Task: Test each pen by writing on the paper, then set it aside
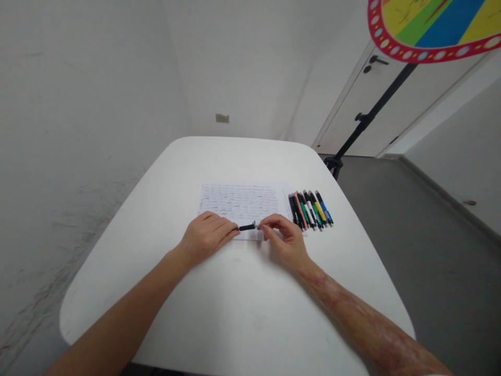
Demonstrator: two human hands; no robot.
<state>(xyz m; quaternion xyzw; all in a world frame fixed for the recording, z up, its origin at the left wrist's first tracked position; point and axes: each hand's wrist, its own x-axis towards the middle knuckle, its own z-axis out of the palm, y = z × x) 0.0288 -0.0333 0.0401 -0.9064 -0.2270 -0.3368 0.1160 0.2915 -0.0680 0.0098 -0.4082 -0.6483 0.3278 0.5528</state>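
Note:
A black pen (pixel 246 227) lies level between my two hands, just over the lower part of a written-on sheet of paper (pixel 238 201). The fingers of my left hand (pixel 209 234) are closed on its left end. At its right end, the thumb and fingertips of my right hand (pixel 285 237) pinch the tip, which looks pale or clear. What exactly sits between those fingertips is too small to make out. Beside my right hand lies a row of several pens (pixel 311 210) in black, pink, green, white, yellow and blue.
The white table (pixel 242 318) has rounded corners and stands close to the walls. Beyond its right edge, a black stand (pixel 371 117) holds a colourful wheel (pixel 434 31) before a white door (pixel 385 104). A wall plate (pixel 222 118) shows behind the table.

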